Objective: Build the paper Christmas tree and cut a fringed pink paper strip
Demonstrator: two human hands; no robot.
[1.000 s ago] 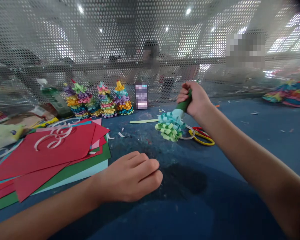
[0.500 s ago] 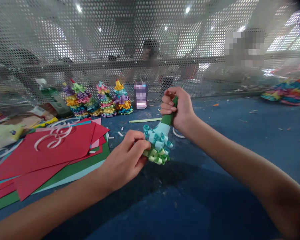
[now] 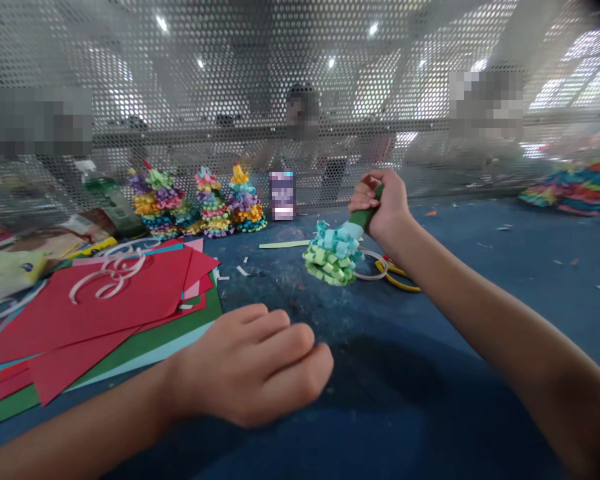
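Note:
My right hand (image 3: 384,208) is closed round the green cone top of a paper tree (image 3: 334,252), whose curled light-blue and green fringes rest on the blue table (image 3: 480,313). The tree leans towards the left. My left hand (image 3: 260,363) lies nearer to me on the table, fingers curled loosely into a fist, with nothing visible in it. It sits just right of a stack of red, green and light-blue paper sheets (image 3: 95,313).
Three finished multicoloured paper trees (image 3: 200,200) stand at the back by a perforated metal screen (image 3: 260,87). Yellow-handled scissors (image 3: 397,277) and a tape ring (image 3: 369,265) lie behind the held tree. A bottle (image 3: 107,197) and clutter sit far left; people work beyond the screen.
My left hand let go of the tree's fringe and dropped back to the table. My right hand carried the tree away from me and set its base down.

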